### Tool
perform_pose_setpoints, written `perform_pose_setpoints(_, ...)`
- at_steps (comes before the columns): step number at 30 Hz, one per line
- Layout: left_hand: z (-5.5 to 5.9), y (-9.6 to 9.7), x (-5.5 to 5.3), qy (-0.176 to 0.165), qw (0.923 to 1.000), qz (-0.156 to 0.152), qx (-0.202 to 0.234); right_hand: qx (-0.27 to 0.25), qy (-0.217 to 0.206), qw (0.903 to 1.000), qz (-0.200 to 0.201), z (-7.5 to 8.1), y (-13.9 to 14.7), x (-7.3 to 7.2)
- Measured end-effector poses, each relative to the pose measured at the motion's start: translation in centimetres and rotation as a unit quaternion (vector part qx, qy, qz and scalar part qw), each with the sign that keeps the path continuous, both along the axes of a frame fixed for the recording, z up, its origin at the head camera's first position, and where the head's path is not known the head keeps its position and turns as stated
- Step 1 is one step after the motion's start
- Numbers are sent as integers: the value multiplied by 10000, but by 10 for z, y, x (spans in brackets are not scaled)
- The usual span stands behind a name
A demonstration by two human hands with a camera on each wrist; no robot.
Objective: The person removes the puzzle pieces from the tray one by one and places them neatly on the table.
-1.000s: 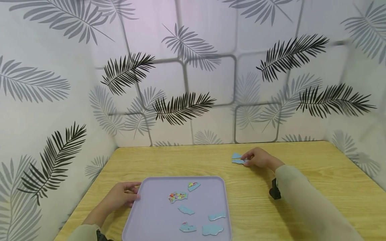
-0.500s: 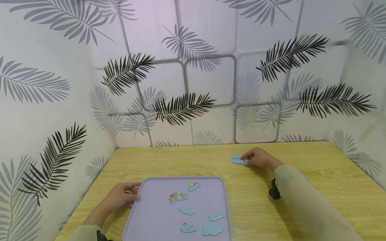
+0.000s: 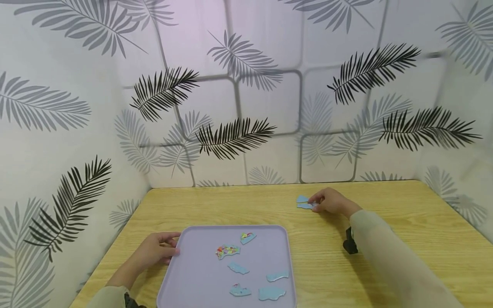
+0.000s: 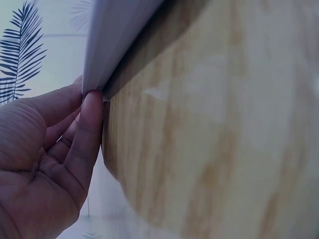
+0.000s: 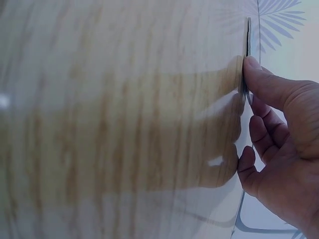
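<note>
On the wooden table, a lavender tray [image 3: 192, 278] has my left hand [image 3: 154, 250] at its left edge. The thumb lies against the rim in the left wrist view, the fingers on its other side. Farther back on the right, my right hand [image 3: 332, 202] pinches a light blue puzzle piece [image 3: 304, 206], which lies on the tabletop. Just behind it is another light blue puzzle piece [image 3: 302, 199], close alongside with a thin gap showing at the left. Seen from the right wrist, the thumb touches the thin edge of the pieces [image 5: 248, 37]; the fingers partly cover them.
Inside the tray lie several irregular pieces: a multicoloured piece [image 3: 228, 251], a blue piece with a coloured corner [image 3: 247, 238], and plain blue ones such as the wavy piece [image 3: 271, 293]. A leaf-patterned wall [image 3: 269, 158] stands behind the wooden table [image 3: 346, 273].
</note>
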State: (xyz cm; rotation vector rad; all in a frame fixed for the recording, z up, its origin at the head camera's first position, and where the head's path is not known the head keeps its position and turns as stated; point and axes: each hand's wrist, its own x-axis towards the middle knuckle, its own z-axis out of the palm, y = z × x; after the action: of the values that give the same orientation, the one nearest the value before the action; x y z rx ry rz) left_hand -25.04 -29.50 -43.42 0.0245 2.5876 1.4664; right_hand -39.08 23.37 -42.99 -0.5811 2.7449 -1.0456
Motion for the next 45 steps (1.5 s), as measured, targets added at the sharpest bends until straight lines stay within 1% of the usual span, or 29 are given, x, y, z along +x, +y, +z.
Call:
perform_pose_setpoints(8,0,0,0,23,10000,-43,-23,-15,-77,9999,-64,0,-1,1)
perform_pose_setpoints(16,0,0,0,55,10000,-45,30,-56,-3,10000,-27,0,0,2)
perform_pose_setpoints(27,0,0,0,14,10000,28,-37,-80,-61,9999,-53,-3,2,2)
perform_pose_setpoints(36,-1,0,-1,15,10000,19,16,-186,-49,9997,-117,4,3,8)
perform_pose_setpoints(42,-3,-1,-2,22,10000,-15,36,-285,77,9996,0,5,6,9)
perform_pose_setpoints(45,-4,-2,-2,19,9999,-29,118,-423,5,9991,27,5,7,10)
